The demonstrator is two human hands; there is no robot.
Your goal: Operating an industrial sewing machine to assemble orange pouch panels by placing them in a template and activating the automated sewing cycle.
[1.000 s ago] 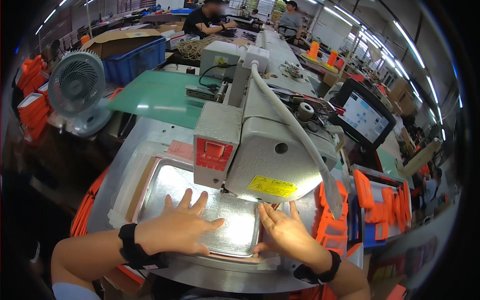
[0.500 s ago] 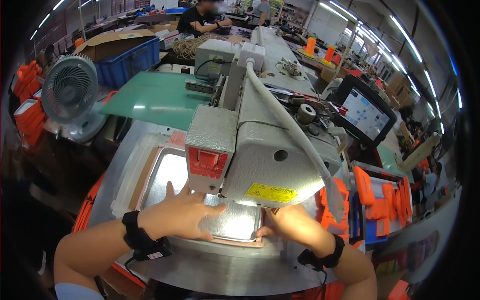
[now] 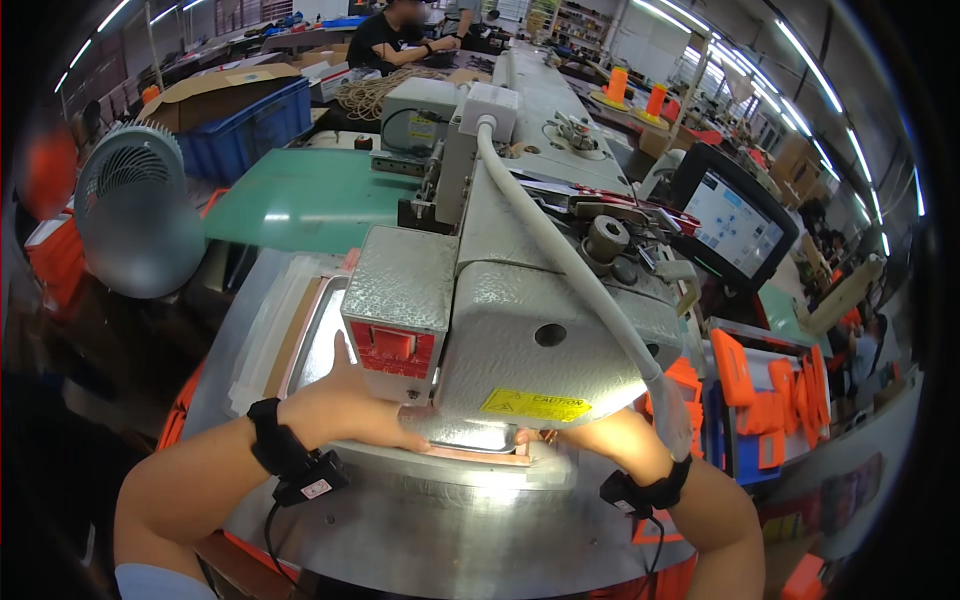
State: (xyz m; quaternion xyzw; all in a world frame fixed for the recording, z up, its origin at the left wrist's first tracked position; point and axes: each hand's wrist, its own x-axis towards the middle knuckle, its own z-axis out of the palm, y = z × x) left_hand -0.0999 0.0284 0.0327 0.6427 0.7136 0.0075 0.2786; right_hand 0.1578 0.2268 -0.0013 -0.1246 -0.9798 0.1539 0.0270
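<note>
Metal tray (image 3: 472, 438) is overlapped by the spread left hand (image 3: 358, 402) and flanked rightward by the right hand (image 3: 598, 437), grip hidden.

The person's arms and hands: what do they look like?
The left hand and right hand show no gloves. Each wrist wears a black strap, black box and dark cable; the left box has a pale label. A pale sleeve edge shows on the left arm.

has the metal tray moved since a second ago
Yes, away from the person: the metal tray now sits farther under the grey machine head, with less of it showing in front.
</note>
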